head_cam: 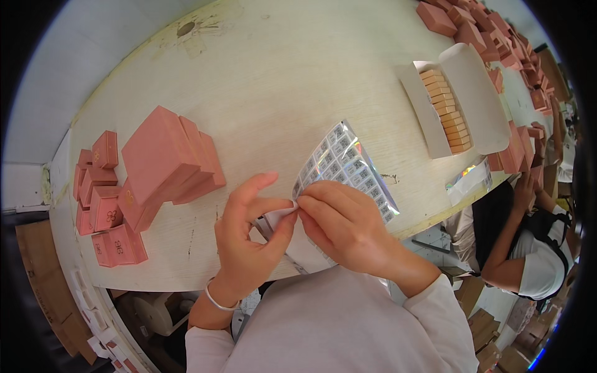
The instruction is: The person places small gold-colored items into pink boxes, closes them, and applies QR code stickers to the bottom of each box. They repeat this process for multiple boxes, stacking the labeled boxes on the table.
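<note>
A sheet of silvery holographic stickers, printed with small square codes, is bent up in front of me. My right hand grips its near left edge between thumb and fingers. At that same edge, the thumb and a fingertip of my left hand pinch together, while another finger stands raised. Whether a single sticker is between the fingertips is too small to tell. Below my hands, the pale backing side of the sheet hangs towards my body and is partly covered by them.
To the left stand stacked pink boxes and smaller pink boxes. An opened white carton at right holds a row of small orange-gold boxes. Beside it lies a clear holographic sheet. More pink boxes and a co-worker are farther right.
</note>
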The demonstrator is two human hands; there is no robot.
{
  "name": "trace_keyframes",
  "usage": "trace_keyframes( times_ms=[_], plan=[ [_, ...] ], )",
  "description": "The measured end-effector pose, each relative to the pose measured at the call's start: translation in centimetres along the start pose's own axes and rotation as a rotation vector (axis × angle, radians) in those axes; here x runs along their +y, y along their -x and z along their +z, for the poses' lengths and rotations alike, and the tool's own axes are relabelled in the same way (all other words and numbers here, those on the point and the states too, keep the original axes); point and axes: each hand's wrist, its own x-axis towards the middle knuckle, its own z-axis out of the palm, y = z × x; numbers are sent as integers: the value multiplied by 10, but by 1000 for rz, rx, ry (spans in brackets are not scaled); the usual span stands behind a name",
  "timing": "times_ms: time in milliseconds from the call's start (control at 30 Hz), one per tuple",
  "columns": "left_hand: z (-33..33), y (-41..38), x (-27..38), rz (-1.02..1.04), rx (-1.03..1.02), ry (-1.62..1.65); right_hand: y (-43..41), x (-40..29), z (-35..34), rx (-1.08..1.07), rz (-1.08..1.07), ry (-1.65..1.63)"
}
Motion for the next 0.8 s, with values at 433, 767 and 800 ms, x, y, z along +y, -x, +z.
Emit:
trace_keyframes(
  times_ms=[433,767,800],
  plan=[
    [0,0,4,-183,41,166,-3,10,-11,-48,481,-460],
    [4,-23,-38,171,194,-583,-4,30,-11,412,412,-298],
    [5,-24,-34,257,192,-667,-8,21,-13,383,237,1]
  ],
)
